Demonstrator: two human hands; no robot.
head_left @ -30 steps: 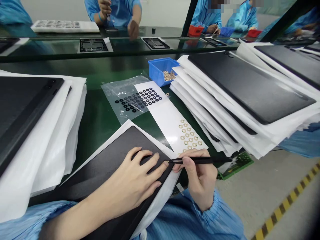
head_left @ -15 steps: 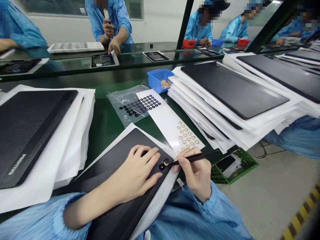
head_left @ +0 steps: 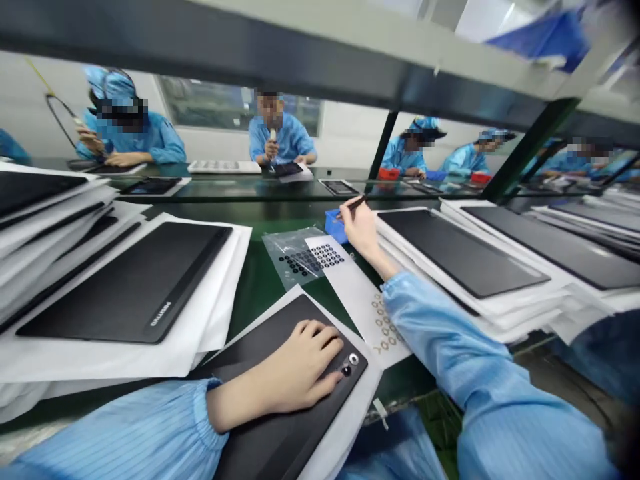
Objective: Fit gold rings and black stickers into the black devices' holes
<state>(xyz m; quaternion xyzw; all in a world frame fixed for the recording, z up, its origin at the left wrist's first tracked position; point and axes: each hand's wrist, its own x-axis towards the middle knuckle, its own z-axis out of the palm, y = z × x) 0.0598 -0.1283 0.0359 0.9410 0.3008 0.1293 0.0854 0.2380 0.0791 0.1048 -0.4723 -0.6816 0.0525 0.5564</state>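
Observation:
My left hand (head_left: 290, 367) lies over a black tablet cover (head_left: 280, 437), fingers spread on its surface. White paper sits under that cover. Near its right corner are two round camera openings, one with a bright ring (head_left: 353, 359), just past my left fingertips. My right hand (head_left: 363, 233) is stretched forward over a small blue bin (head_left: 335, 227), gripping black tweezers (head_left: 359, 202). Their tip and the bin's contents are hidden by the hand. A white sheet (head_left: 345, 287) carries rows of black rings (head_left: 327, 255) and gold-coloured rings (head_left: 386, 323), beside a clear plastic bag (head_left: 280, 243).
Stacks of black covers interleaved with white paper stand at left (head_left: 135, 280) and right (head_left: 465, 253). Beyond a green rail, co-workers in blue handle parts. A grey shelf beam (head_left: 300, 60) crosses overhead. My right sleeve passes over part of the white sheet.
My right hand with the tweezers has moved from the camera openings forward to the blue bin. The view has tilted up. My left hand stays on the tablet cover.

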